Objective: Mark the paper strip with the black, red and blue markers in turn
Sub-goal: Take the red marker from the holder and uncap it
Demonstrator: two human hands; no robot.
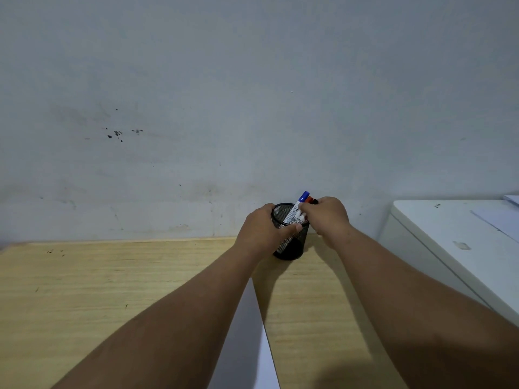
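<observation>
A black mesh pen cup (290,248) stands at the far edge of the wooden table, against the wall. My left hand (262,227) grips its left side and rim. Three markers stick out of it: a blue-capped one (303,196), a red-capped one (309,199) and a black-capped one (315,201). My right hand (325,214) is closed around the markers' white barrels at the cup's right; which marker it grips I cannot tell. A white paper strip (248,341) lies on the table between my forearms, partly hidden by the left arm.
The wooden table (84,290) reaches left and toward me. A grey stained wall (252,108) rises right behind the cup. A white cabinet or appliance (455,240) with papers on it stands at the right.
</observation>
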